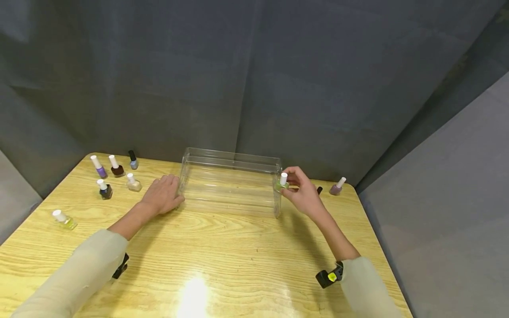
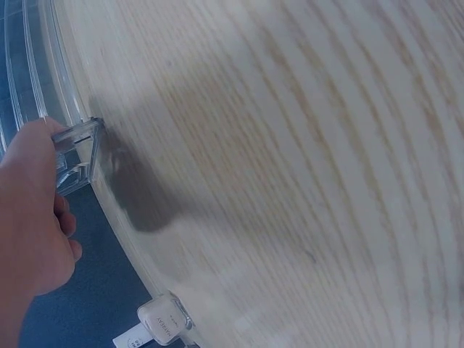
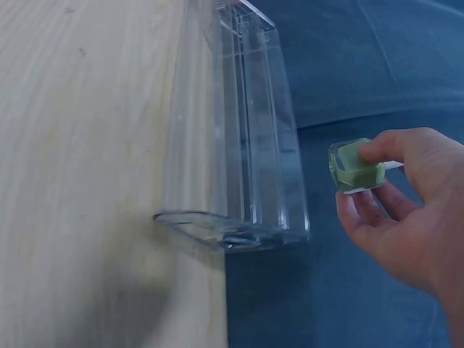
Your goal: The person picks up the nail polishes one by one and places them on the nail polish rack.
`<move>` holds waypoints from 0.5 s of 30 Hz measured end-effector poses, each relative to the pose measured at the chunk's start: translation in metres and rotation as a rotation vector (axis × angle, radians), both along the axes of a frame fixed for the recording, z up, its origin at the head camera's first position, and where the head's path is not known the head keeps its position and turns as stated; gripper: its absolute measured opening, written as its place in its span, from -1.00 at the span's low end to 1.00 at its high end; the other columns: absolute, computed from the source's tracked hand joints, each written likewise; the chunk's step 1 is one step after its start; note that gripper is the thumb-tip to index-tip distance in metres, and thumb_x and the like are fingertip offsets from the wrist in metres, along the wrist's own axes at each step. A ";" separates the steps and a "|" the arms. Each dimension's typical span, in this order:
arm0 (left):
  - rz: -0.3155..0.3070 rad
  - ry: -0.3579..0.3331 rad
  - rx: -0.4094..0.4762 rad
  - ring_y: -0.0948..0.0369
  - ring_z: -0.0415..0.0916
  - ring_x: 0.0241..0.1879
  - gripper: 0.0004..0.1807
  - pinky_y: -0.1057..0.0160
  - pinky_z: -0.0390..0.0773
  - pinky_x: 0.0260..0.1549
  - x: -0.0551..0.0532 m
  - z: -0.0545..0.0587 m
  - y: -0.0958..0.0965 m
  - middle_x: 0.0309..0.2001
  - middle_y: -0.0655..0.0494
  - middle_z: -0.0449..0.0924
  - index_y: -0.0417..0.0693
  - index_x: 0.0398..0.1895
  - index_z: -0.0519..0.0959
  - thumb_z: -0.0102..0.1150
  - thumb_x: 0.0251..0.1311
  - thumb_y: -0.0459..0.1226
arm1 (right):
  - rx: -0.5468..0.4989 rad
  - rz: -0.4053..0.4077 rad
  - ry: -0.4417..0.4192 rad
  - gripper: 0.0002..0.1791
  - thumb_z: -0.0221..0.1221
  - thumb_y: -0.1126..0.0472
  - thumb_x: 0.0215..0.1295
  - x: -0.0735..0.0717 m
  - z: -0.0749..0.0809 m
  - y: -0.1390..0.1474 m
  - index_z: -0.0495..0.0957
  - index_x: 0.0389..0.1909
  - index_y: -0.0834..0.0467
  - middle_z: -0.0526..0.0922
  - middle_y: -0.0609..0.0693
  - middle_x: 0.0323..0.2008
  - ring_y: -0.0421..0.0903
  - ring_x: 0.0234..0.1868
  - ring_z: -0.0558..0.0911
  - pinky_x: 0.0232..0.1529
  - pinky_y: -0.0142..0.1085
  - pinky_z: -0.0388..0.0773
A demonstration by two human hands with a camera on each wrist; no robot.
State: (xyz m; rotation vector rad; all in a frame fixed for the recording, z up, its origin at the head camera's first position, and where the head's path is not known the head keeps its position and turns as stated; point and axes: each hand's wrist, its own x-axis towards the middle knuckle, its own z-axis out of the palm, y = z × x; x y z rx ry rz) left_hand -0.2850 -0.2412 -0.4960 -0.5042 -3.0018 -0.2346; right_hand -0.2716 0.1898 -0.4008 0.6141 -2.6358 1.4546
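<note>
A clear plastic tiered rack (image 1: pixel 230 212) stands toward the back of the table. My left hand (image 1: pixel 162 194) grips its left end; the left wrist view shows the thumb against the rack's end corner (image 2: pixel 80 134) and the fingers curled beside it. Between thumb and fingers, my right hand (image 1: pixel 304 194) pinches a green nail polish bottle (image 1: pixel 281 185) with a white cap, by the rack's right end. The right wrist view shows this nail polish bottle (image 3: pixel 355 170) held apart from the rack (image 3: pixel 239 130).
Left of the rack stand several nail polish bottles, among them a purple one (image 1: pixel 101 171), a dark brown one (image 1: pixel 118 170) and a cream one (image 1: pixel 134 185). A yellow one (image 1: pixel 68 222) is nearer the left edge. At the right is a mauve bottle (image 1: pixel 336 190) and a black cap (image 1: pixel 319 190).
</note>
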 end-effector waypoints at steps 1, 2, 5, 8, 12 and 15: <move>0.001 -0.002 0.003 -0.03 0.26 -0.25 -0.58 0.02 0.27 -0.32 0.000 0.000 0.000 -0.26 -0.07 0.33 -0.26 -0.11 0.34 0.14 0.31 -0.07 | 0.001 0.013 -0.003 -0.53 0.26 0.48 0.27 -0.002 0.002 -0.003 0.36 0.14 0.19 0.59 0.19 0.05 0.12 0.07 0.57 0.02 0.01 0.56; 0.003 -0.003 0.005 -0.03 0.26 -0.25 -0.58 0.02 0.27 -0.32 0.000 0.000 -0.001 -0.26 -0.07 0.33 -0.26 -0.10 0.34 0.15 0.31 -0.07 | 0.003 0.024 -0.003 -0.53 0.26 0.48 0.28 -0.005 0.004 -0.006 0.36 0.15 0.19 0.59 0.20 0.06 0.12 0.07 0.57 0.03 0.01 0.56; 0.003 -0.002 0.013 -0.04 0.28 -0.24 -0.58 0.01 0.29 -0.30 0.000 -0.001 -0.001 -0.24 -0.08 0.35 -0.26 -0.09 0.35 0.15 0.30 -0.08 | 0.008 0.056 -0.006 -0.53 0.25 0.47 0.29 -0.011 0.010 -0.015 0.36 0.16 0.18 0.58 0.20 0.08 0.12 0.09 0.55 0.05 0.01 0.55; -0.002 0.004 0.008 -0.04 0.29 -0.23 -0.59 0.00 0.30 -0.29 -0.001 -0.002 -0.001 -0.22 -0.08 0.35 -0.25 -0.09 0.35 0.14 0.31 -0.08 | 0.012 0.075 -0.004 -0.54 0.24 0.46 0.31 -0.018 0.014 -0.024 0.36 0.18 0.18 0.57 0.20 0.10 0.12 0.10 0.55 0.06 0.02 0.54; -0.002 0.004 -0.003 -0.02 0.26 -0.26 -0.61 0.02 0.27 -0.32 -0.001 -0.002 0.000 -0.25 -0.05 0.32 -0.23 -0.12 0.34 0.13 0.31 -0.07 | 0.000 0.092 -0.017 -0.54 0.22 0.48 0.31 -0.026 0.017 -0.039 0.36 0.18 0.18 0.56 0.21 0.09 0.13 0.10 0.56 0.06 0.01 0.53; 0.002 0.001 -0.003 -0.01 0.24 -0.28 -0.62 0.04 0.24 -0.33 -0.001 -0.001 0.000 -0.28 -0.04 0.30 -0.21 -0.15 0.33 0.13 0.31 -0.07 | -0.012 0.095 -0.030 -0.54 0.22 0.49 0.31 -0.032 0.019 -0.051 0.37 0.16 0.16 0.57 0.20 0.08 0.13 0.10 0.58 0.08 -0.01 0.53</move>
